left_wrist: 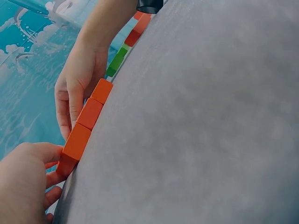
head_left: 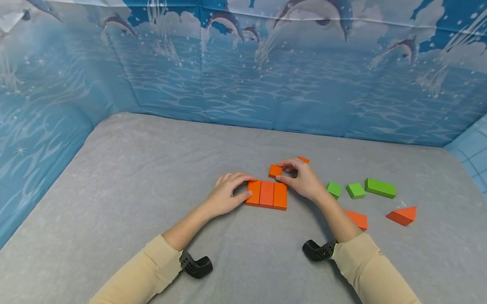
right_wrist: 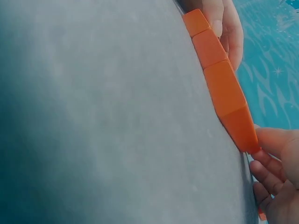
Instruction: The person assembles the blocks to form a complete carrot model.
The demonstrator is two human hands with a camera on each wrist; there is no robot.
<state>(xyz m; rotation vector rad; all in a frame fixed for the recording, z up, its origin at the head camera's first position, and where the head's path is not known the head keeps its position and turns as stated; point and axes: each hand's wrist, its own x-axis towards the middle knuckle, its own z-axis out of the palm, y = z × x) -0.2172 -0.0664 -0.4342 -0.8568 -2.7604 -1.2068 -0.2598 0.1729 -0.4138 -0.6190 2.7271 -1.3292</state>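
Observation:
Three orange blocks lie side by side in a flush row on the grey cloth. At the row's left end is my left hand, its thumb and bent fingers holding the leftmost block by its side and back corner. Just behind the row sits a small orange block. My right hand pinches that small block from its right side between thumb and fingers. In the right wrist view the row's right-end block stands close to my right hand, and the small block is mostly hidden.
Another orange piece shows partly behind my right hand. To the right lie two small green blocks, a long green block, an orange triangular block and an orange block partly under my right forearm. A dolphin-print curtain closes the back.

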